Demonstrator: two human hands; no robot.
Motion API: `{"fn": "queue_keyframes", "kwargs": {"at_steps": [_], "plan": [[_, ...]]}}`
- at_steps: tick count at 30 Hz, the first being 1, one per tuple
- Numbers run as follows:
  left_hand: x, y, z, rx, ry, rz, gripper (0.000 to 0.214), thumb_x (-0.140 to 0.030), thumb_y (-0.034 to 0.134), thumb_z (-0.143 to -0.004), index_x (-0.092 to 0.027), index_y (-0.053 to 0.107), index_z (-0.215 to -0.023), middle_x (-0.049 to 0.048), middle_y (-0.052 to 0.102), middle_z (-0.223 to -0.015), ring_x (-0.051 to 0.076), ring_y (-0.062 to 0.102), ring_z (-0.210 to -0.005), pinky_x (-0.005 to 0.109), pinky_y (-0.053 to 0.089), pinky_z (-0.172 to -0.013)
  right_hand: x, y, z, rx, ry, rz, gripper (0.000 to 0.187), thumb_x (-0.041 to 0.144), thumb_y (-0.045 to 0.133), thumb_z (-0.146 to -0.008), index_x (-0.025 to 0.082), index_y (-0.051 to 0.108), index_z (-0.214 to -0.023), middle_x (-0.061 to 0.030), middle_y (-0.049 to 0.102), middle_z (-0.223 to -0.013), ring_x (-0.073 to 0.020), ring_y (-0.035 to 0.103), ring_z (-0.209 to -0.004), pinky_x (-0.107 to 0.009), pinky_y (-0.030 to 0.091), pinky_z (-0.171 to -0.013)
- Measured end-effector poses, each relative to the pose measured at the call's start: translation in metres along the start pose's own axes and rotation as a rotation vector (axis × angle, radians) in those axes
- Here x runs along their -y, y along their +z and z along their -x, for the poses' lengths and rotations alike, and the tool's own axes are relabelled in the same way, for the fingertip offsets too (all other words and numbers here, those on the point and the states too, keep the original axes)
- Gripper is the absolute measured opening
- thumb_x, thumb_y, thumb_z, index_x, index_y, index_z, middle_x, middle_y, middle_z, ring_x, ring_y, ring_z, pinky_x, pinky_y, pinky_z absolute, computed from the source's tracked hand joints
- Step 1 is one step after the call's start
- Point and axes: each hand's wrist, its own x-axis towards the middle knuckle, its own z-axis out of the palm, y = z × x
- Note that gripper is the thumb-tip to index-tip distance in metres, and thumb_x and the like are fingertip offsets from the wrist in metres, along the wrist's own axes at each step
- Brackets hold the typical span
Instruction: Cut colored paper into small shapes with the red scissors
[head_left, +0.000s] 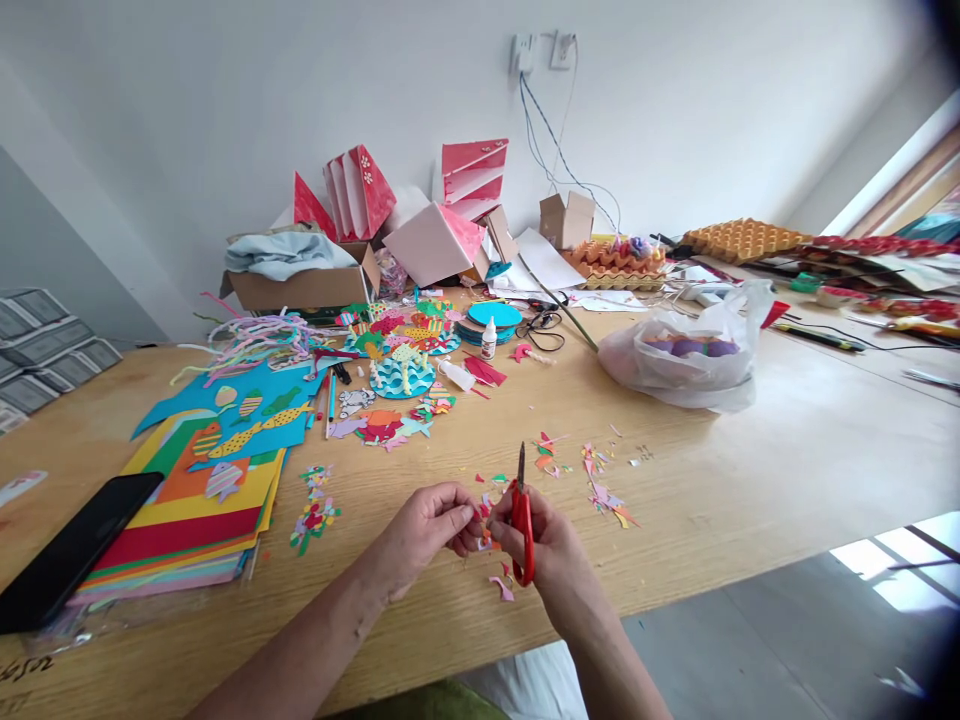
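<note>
Red-handled scissors [523, 535] rest in my right hand [551, 550], their blades pointing up and away from me. The thumb and index finger of that hand reach toward my left hand [442, 520]. My left fingers are pinched together around a small bit of red paper [486, 510], partly hidden between the hands. Small colored paper scraps [502, 588] lie on the table under and around both hands. More cut scraps [607, 500] are scattered to the right, and a little pile of tiny paper pieces [316, 515] sits left of my left hand.
Stacked colored paper [180, 520] and a black phone [82, 550] lie at the left. Paper fish [382, 428], a glue bottle [489, 340] and blue discs [491, 315] are farther back. A plastic bag [682, 350] stands at the right, egg trays [742, 238] behind it.
</note>
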Motion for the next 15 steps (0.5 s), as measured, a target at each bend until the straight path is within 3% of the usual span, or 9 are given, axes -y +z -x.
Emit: {"fn": "queue_keyframes", "kwargs": {"at_steps": [9,15], "plan": [[0.003,0.002,-0.001,-0.061,-0.042,0.006,0.027,-0.038,0.06,-0.066,-0.011,0.055,-0.066,-0.0007,0.056,-0.055,0.007,0.048,-0.048,0.02,0.036,-0.049,-0.013,0.004,-0.004,-0.094,-0.08,0.141,0.013,0.026,0.057,-0.066,0.02,0.045,-0.066,0.0031,0.051,-0.06,-0.0118,0.049,-0.053,-0.023,0.04,-0.05],[0.006,0.002,-0.004,-0.089,-0.077,-0.083,0.031,-0.042,0.059,-0.063,-0.012,0.057,-0.062,-0.0013,0.055,-0.05,0.008,0.048,-0.047,0.02,0.036,-0.047,-0.023,0.007,-0.005,-0.14,-0.215,0.476,0.007,0.014,0.05,-0.069,0.02,0.046,-0.067,0.0017,0.055,-0.063,-0.0125,0.05,-0.056,-0.023,0.039,-0.053]]}}
